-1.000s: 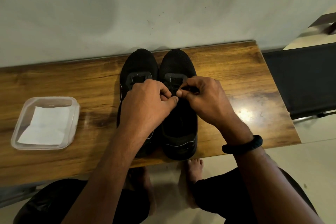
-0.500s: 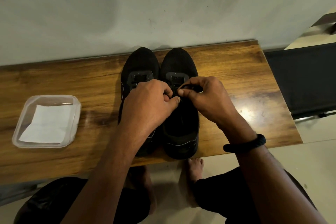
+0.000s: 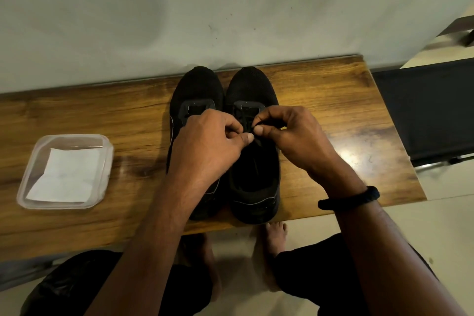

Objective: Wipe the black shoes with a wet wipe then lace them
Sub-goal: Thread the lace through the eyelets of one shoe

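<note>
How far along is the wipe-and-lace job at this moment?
Wiping looks finished: the wipe lies in the plastic container, away from both hands. In hand: the left hand and right hand pinch the lace on the right shoe. Left to do: finishing that lacing. The left shoe is partly hidden by the left hand, so its lacing is unclear.

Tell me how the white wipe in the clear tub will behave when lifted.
The white wipe lies flat and thin, faintly creased, so it probably droops limply and weighs little. If damp, it may cling to the clear tub, which looks light and might lift along.
</note>
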